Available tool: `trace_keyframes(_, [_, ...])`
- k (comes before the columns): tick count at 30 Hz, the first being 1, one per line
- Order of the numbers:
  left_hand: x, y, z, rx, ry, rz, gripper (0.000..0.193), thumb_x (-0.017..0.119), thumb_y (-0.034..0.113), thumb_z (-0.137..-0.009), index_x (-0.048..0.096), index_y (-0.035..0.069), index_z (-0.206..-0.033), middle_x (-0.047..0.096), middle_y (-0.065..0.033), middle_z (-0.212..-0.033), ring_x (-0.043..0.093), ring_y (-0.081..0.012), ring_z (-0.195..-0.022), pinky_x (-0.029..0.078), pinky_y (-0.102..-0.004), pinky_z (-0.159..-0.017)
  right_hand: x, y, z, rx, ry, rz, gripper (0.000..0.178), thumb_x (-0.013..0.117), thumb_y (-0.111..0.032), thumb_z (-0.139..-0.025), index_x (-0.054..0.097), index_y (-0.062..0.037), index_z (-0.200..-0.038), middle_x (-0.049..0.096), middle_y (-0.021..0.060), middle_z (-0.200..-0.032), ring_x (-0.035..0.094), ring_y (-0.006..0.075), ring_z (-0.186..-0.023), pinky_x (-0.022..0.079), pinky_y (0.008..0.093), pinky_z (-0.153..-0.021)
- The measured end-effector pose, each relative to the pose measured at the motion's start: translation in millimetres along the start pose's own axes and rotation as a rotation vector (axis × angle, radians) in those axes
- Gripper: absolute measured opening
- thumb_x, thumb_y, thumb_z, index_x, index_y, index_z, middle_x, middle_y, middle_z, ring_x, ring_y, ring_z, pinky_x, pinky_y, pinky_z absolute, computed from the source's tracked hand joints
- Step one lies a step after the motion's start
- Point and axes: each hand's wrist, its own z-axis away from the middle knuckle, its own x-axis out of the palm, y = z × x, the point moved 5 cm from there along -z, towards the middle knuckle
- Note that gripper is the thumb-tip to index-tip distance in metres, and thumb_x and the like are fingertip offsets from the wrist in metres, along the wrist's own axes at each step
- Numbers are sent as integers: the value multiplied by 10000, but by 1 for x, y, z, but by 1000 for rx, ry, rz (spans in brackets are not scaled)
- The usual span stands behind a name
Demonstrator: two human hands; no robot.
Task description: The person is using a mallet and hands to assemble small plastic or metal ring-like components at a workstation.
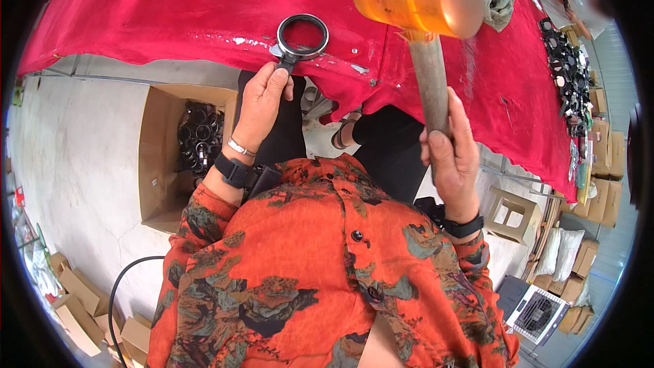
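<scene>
- Red cloth-covered table (170,17) is spread beyond both hands; dark parts (565,82) are laid in a row along its far right side, past the right hand; cartons (601,201) are stacked further right.
- Left hand (264,101): closed round the stem of a black ring piece (289,54); ring end is pointed away from the hand, over the table's near edge; contact with the tabletop cannot be confirmed.
- Right hand (453,153): clenched on the lower handle of a mallet (417,27); amber head is held beyond that hand, set crosswise to the handle.
- Key relation: ring is just past the left fingers, so left is the nearer hand; mallet head is to its right, well apart; ring piece's long axis is aimed away from the body, tilted slightly right; mallet handle is leaned left.
- Open box (155,143) of ring parts (197,133) is placed left of the left hand.
</scene>
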Motion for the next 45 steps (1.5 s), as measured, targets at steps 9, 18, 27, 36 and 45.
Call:
trace_keyframes(9, [-1,-2,1,1,2,-34,288,478,273,-1019,549,34,-873,550,-23,-749,523,-106,-711,438,-263,-704,11,1,-22,89,2,-49,540,573,-120,-952,395,-102,-1462,548,-16,-749,484,50,-583,433,208,-537])
trace_keyframes(18, [-1,-3,3,-15,7,-53,306,469,281,-1022,546,31,-864,553,-26,-746,525,-105,-713,439,-263,-701,26,-9,-57,124,-50,132,531,586,-82,-930,423,-69,-1435,553,41,-750,484,87,-565,433,241,-537])
trace_keyframes(27, [0,-4,1,-16,21,-51,304,472,279,-1019,540,30,-860,549,-13,-745,520,-98,-710,434,-256,-693,33,16,-45,198,-28,-55,541,546,-116,-964,376,-129,-1478,527,-16,-711,468,44,-541,406,208,-486])
trace_keyframes(36, [5,-4,-1,-15,14,-87,298,472,266,-1019,541,32,-848,544,-7,-726,513,-89,-702,429,-251,-678,63,2,-96,-95,-185,217,492,602,-83,-917,453,-40,-1384,616,262,-1096,674,294,-861,504,303,-801])
trace_keyframes(45, [10,1,2,6,1,-32,287,478,247,-1016,526,35,-828,547,-4,-708,515,-88,-687,422,-247,-658,66,-22,-89,-138,-314,337,483,628,-90,-899,502,-71,-1365,644,210,-1151,665,244,-1019,483,303,-862])
